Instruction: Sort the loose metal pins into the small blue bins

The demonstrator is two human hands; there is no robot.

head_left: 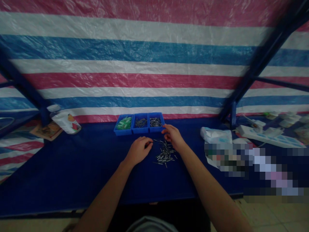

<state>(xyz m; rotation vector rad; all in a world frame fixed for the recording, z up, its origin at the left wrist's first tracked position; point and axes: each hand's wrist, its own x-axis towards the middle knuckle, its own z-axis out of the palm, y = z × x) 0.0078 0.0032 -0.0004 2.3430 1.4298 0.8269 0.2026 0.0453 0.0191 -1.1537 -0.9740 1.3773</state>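
Observation:
A loose pile of thin metal pins (165, 154) lies on the navy table cover (72, 180), just in front of a blue three-compartment tray (123, 130). The left compartment holds green pieces (124, 123), and the other two hold metal pins (141, 122). My left hand (139, 150) rests at the pile's left side with its fingers curled, and any pin inside them is hidden. My right hand (172, 137) lies over the pile's far edge, next to the tray's right corner, with its fingers loosely apart and nothing visible in them.
A striped plastic sheet (145, 71) hangs behind the table between dark blue metal posts (260, 61). On the left stand a printed pouch (65, 122) and a booklet (45, 131). On the right lie a white bag (216, 135) and a power strip (270, 137). A pixelated patch (256, 169) hides the lower right.

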